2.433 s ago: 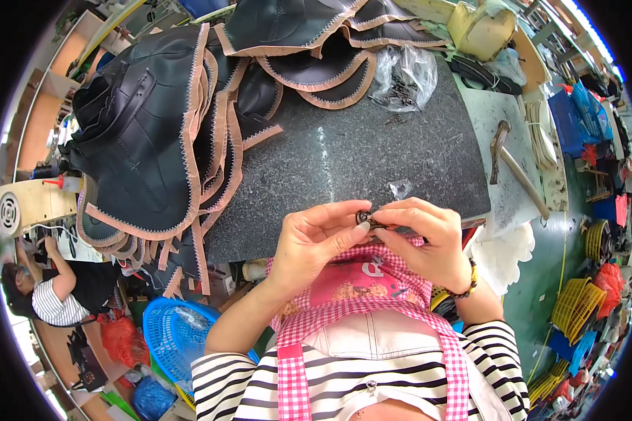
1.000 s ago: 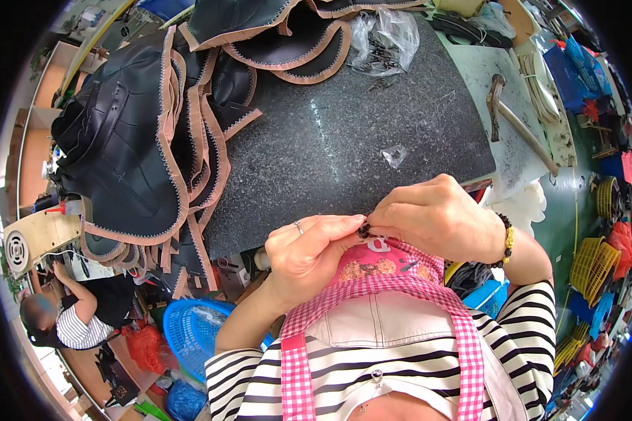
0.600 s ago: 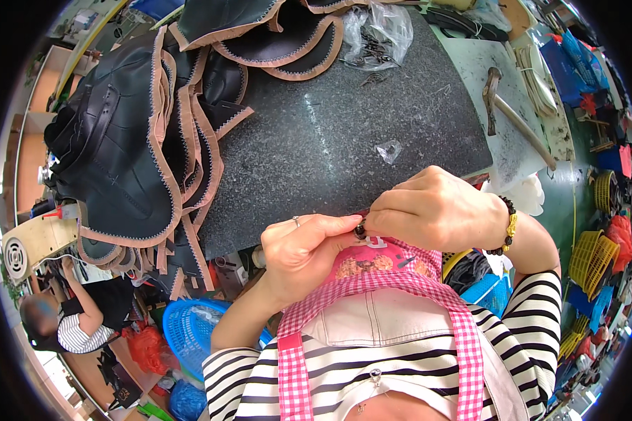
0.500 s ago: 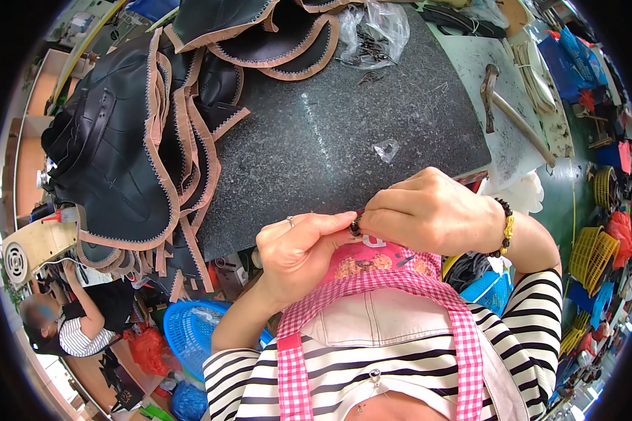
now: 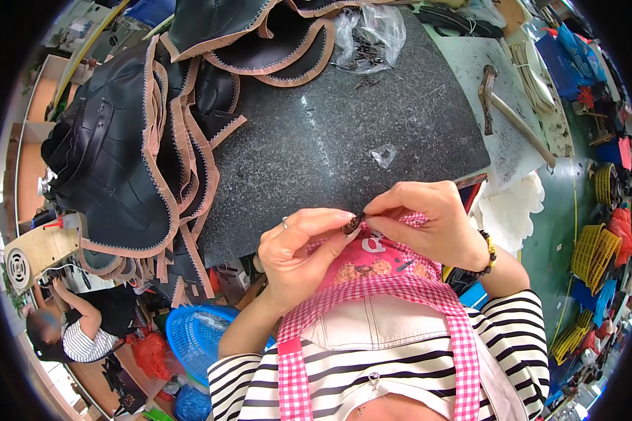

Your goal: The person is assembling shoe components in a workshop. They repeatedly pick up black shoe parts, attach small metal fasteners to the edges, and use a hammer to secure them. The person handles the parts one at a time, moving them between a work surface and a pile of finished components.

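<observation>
The small dark metal fitting sits in front of the pink apron, pinched between thumb and fingertips of the left hand. The right hand has its thumb and forefinger at the fitting's other end; I can't tell whether they grip it. Half a second ago that hand was folded over the piece; now its fingers have opened out and its wrist sits lower, so I see more of the metal, though fingertips hide part. Beyond, a clear plastic scrap lies on the dark bench. Black leather pieces with tan zigzag-stitched edges cover the bench's left side. Farther off I see a clear bag of dark metal parts and, to the right, a wooden-handled hammer.
</observation>
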Available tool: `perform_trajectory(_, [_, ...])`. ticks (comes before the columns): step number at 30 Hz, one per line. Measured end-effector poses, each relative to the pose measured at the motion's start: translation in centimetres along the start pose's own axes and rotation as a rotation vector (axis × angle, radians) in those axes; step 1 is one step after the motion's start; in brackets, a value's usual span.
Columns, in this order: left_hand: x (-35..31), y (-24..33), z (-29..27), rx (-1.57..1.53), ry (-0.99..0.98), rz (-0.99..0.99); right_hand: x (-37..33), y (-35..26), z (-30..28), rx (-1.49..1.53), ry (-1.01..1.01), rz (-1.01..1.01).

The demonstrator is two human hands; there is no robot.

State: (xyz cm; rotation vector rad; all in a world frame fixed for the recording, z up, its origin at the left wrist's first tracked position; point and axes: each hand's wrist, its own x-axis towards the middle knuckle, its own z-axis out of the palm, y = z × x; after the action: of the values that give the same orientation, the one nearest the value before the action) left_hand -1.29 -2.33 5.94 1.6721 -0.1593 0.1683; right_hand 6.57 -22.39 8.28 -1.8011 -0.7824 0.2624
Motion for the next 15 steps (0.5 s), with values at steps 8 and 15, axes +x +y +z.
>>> perform_trajectory(8, [0.0, 0.2, 0.6, -0.490, 0.071, -0.459, -0.2, 0.6, 0.2, -0.254, 0.074, -0.280])
perform_trajectory(15, [0.8, 0.9, 0.5, -0.534, 0.041, -0.649, 0.1, 1.3, -0.3, -0.154, -0.114, -0.272])
